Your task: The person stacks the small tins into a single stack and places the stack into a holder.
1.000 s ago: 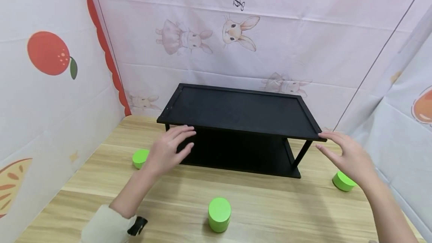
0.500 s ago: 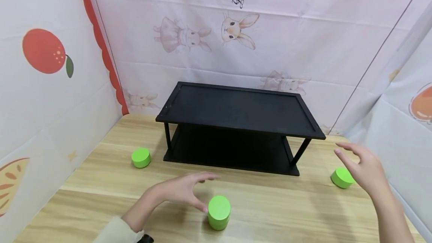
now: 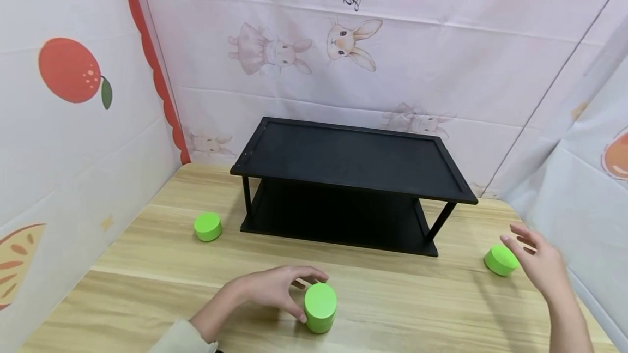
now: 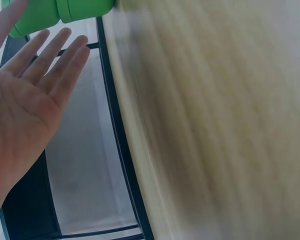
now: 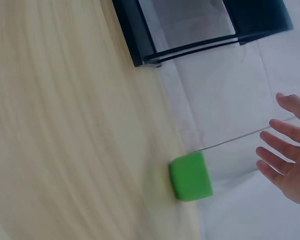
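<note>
Two green round blocks (image 3: 320, 310) stand stacked near the table's front; the seam between the blocks (image 4: 85, 9) shows in the left wrist view. My left hand (image 3: 272, 288) is at the stack's left side, thumb tip by its edge and fingers reaching behind it. In the left wrist view the fingers are extended, not wrapped round the stack; whether the thumb touches it I cannot tell. At the right, my right hand (image 3: 542, 266) hovers above and beside a single green block (image 3: 500, 261), fingers loosely bent and holding nothing. The right wrist view shows a gap between hand and block.
A black two-tier shelf (image 3: 353, 158) stands at the back of the wooden table (image 3: 162, 282). Another green block (image 3: 208, 226) lies left of it. Printed cloth walls (image 3: 304, 91) enclose the back and both sides.
My left hand has come from the shelf's front left corner down to the stacked blocks. The right hand has left the shelf's right corner and lowered beside the right block.
</note>
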{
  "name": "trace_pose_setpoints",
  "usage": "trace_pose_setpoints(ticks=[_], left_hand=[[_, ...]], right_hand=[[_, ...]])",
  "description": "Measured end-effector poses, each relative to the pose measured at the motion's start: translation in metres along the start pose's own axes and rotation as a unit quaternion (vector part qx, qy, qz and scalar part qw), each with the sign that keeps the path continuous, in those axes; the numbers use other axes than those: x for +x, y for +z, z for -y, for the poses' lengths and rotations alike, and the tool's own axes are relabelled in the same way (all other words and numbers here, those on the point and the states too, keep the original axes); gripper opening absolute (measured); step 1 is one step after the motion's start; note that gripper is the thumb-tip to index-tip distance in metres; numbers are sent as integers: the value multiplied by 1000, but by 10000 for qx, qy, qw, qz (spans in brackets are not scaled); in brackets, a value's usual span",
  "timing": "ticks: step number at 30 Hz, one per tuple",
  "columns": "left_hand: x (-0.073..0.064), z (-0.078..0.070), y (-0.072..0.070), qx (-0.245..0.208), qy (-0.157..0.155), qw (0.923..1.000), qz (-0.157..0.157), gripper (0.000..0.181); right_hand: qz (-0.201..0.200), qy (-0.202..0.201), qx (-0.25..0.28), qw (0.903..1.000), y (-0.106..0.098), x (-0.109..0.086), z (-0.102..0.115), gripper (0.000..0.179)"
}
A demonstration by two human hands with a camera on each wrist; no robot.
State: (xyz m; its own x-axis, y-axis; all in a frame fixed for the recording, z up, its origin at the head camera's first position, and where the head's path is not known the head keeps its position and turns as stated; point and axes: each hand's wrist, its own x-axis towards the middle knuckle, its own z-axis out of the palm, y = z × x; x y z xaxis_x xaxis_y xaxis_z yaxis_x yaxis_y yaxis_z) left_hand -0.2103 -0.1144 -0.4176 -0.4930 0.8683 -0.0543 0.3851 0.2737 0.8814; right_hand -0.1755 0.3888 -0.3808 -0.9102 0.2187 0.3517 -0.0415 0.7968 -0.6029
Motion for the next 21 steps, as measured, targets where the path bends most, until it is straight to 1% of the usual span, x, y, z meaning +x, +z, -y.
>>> trace_pose_setpoints(ticks=[3, 7, 11, 13, 15, 18, 21], left_hand=[[0, 2, 3, -20, -2, 10000, -34, 68], [0, 4, 7, -68, -22, 9999, -104, 64], [0, 4, 8, -92, -113, 9998, -129, 62], [1, 3, 9, -73, -137, 9998, -100, 61], [1, 2, 9, -32, -149, 9999, -64, 60], [2, 2, 9, 51, -149, 9999, -48, 60], [2, 2, 9, 143, -125, 9998, -56, 59]], right_hand=[[369, 330, 53, 9988, 5, -2, -9, 62], [782, 649, 441, 9938, 12, -2, -21, 71], [1010, 864, 698, 9887, 18, -2, -35, 77], [1001, 1093, 599, 9871, 20, -2, -40, 79], [1096, 1173, 601, 9852, 21, -2, -44, 81], [1204, 1269, 625, 9826, 22, -3, -44, 83], [1379, 1246, 785, 9794, 21, -4, -41, 85]])
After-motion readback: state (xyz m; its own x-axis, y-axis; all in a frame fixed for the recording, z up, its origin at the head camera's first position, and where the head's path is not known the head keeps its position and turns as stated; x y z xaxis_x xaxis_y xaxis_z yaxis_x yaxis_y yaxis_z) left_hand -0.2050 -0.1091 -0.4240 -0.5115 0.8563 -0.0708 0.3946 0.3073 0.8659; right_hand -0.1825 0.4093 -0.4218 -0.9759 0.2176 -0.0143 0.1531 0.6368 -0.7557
